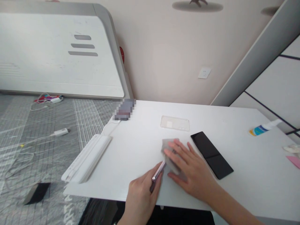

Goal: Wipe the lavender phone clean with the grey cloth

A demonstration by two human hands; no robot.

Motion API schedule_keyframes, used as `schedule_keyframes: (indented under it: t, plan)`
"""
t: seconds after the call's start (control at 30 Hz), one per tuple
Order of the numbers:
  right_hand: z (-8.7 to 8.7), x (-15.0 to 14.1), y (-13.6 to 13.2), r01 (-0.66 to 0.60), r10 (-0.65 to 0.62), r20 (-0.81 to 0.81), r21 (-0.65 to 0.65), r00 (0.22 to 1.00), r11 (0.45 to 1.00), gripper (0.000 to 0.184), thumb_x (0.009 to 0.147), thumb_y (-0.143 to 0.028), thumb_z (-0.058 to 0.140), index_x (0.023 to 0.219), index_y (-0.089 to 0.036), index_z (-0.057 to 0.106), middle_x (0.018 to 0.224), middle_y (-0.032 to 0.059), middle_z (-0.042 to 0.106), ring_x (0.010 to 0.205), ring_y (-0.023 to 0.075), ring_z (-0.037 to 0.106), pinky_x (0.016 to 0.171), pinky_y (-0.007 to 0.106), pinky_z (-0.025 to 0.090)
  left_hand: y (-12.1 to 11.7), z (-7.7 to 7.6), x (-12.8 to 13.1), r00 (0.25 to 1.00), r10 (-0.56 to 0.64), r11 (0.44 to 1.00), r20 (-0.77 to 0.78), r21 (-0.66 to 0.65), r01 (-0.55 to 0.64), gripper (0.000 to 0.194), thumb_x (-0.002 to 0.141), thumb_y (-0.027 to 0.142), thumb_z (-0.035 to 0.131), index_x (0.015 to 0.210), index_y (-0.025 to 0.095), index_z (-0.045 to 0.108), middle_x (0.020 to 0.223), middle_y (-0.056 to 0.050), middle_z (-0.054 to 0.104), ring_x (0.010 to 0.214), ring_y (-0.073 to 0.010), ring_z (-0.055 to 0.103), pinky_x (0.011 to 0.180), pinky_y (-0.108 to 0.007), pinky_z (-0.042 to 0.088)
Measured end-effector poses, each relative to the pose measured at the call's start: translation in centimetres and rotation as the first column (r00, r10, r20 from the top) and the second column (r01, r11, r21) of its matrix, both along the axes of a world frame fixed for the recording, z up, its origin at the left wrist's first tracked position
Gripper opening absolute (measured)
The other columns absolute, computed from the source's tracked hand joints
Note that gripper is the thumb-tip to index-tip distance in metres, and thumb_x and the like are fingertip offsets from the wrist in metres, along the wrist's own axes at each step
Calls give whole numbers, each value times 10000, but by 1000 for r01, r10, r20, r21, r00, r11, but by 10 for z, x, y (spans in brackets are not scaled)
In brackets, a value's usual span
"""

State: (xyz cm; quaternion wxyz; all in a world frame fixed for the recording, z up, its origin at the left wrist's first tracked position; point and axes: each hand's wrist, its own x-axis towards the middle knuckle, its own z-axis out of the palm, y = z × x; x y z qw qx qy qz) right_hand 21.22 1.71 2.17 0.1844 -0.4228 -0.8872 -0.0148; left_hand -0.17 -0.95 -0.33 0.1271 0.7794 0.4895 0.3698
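Near the front of the white table (131, 150), my left hand (142, 190) grips a slim phone (158, 172) with a shiny, pinkish metal edge, tilted up so that the edge faces me. My right hand (192, 172) presses a grey cloth (168, 145) against the phone, fingers spread over the fabric. Most of the phone's face is hidden by the cloth and fingers. Just right of my right hand lies a flat black device (212, 154) with a line across its middle. Beyond the cloth rests a clear phone case (175, 123).
A white spray bottle (260, 128) with a blue label lies at the right. On the left are a white lamp-like bar (91, 159) and a blurred-out device (124, 109) with a cable. Pink and white scraps (293, 161) sit at the right edge. A bed (77, 125) adjoins the table.
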Motion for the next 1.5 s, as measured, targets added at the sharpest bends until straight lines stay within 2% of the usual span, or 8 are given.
schedule_keyframes:
  t: [0.1,0.27,0.47,0.63,0.87,1.07,1.23,1.5]
  plan:
    - [0,1,5,125,-125,-49,-12,991,992,632,983,-362,580,1567,-205,399,1657,127,348,1558,366,239,1187,660,339,0,0,1,1000,-12,1000,20,9,12,316,990,190,564,1299,196,630,1116,-69,797,911,-168,789,829,-203,602]
    - [-8,-22,-25,-207,207,1,-28,978,978,715,947,-271,568,1613,-270,307,1716,62,190,1582,335,158,1160,568,430,0,-1,-1,999,32,999,-39,36,-30,332,957,147,451,674,212,611,552,5,671,423,-139,635,435,-199,501]
    - [-4,2,1,71,-75,-61,-56,995,996,703,940,-158,519,1608,-236,311,1697,82,260,1582,332,161,1220,647,292,0,1,2,1000,-5,1000,11,31,4,282,974,160,582,1243,185,664,1050,-68,801,870,-174,779,820,-226,605]
    - [-2,-4,-1,-9,-63,-336,-208,940,978,734,1007,-394,553,1628,-204,212,1670,135,316,1571,330,208,1234,632,264,-2,19,7,969,43,991,244,110,-72,199,905,65,635,1051,182,704,926,-45,776,837,-146,740,798,-219,595]
    - [-12,-31,-31,-102,-213,-792,-326,573,940,485,1035,-356,542,1509,-278,473,1474,75,609,1343,248,597,1120,412,511,3,34,20,932,-67,984,357,179,2,270,921,86,653,1160,207,684,1093,-61,769,1009,-172,738,891,-255,605]
    - [-9,-45,-36,133,-271,-920,-242,284,961,381,1016,-223,573,1389,-288,621,1311,50,723,1166,275,719,943,422,647,0,39,32,945,-123,974,302,219,57,264,950,73,621,1182,186,675,1070,-77,770,966,-157,742,871,-222,600]
    - [5,-41,-30,236,-127,-882,-18,454,972,421,987,-132,561,1368,-287,646,1347,56,698,1216,295,685,1018,491,606,1,27,35,956,-111,981,273,186,61,282,967,91,608,1227,187,663,1086,-82,766,984,-151,737,886,-212,585]
    - [3,-25,-18,81,82,-793,163,604,983,446,943,-41,547,1347,-192,659,1326,104,681,1167,256,696,981,416,621,5,20,35,941,-116,984,317,168,64,266,953,108,622,1197,202,667,1082,-65,771,962,-153,740,865,-219,586]
